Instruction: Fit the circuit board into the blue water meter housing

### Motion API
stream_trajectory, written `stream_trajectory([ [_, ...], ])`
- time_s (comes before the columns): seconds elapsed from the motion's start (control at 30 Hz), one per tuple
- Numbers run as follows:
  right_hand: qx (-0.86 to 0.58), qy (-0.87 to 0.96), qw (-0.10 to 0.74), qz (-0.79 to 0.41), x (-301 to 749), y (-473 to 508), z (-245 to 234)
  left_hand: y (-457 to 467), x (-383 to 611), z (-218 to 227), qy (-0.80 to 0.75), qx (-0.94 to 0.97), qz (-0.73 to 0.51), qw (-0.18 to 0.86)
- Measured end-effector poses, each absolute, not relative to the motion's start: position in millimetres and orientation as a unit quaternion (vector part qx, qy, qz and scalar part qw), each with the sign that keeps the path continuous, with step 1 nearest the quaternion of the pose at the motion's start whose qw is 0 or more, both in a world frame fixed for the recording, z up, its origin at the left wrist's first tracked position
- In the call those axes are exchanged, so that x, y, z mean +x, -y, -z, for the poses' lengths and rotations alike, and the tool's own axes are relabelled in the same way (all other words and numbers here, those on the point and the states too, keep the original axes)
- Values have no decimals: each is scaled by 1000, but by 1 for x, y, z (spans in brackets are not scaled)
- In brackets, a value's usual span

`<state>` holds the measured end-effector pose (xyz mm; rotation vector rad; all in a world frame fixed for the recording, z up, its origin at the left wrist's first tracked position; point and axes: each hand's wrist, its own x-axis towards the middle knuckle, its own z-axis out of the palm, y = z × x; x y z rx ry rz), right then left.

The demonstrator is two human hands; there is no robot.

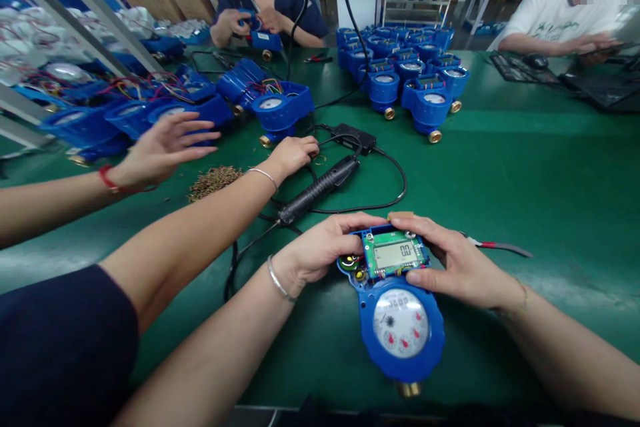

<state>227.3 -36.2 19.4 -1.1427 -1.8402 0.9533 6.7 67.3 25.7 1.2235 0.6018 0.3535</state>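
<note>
A blue water meter (400, 340) lies on the green table in front of me, its white dial facing up and a brass fitting at its near end. On its top section sits a green circuit board with an LCD (395, 253). My left hand (320, 250) grips the left side of that section, fingers curled over the board's edge. My right hand (455, 260) holds the right side, thumb pressed beside the LCD. Both hands are closed on the meter.
A black electric screwdriver (320, 188) with its cable and adapter (353, 137) lies just beyond my hands. A co-worker's two arms reach in from the left, one hand (295, 153) by a meter (280, 110), near a screw pile (215, 180). Several blue meters (410, 80) stand further back. Two more people sit across the table.
</note>
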Motion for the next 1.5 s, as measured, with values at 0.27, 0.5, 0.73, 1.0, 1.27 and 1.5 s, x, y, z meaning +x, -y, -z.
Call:
stream_trajectory([
  [0.27,-473,681,355,-432,225,43,-14,-67,-1,-29,-222,521,-141,812],
  [0.5,-462,658,369,-466,224,47,-11,-56,0,-33,-255,512,-134,809],
  [0.73,-412,543,431,-591,222,44,-11,-58,3,-34,-283,534,-139,784],
  [1.0,-460,491,460,-580,221,51,-6,-56,-1,-32,-296,558,-133,764],
  [1.27,-513,544,463,-477,214,63,-11,-48,-2,-32,-309,506,-134,794],
  [1.5,-576,594,495,-265,190,70,-23,-50,-3,-30,-310,538,-149,770],
])
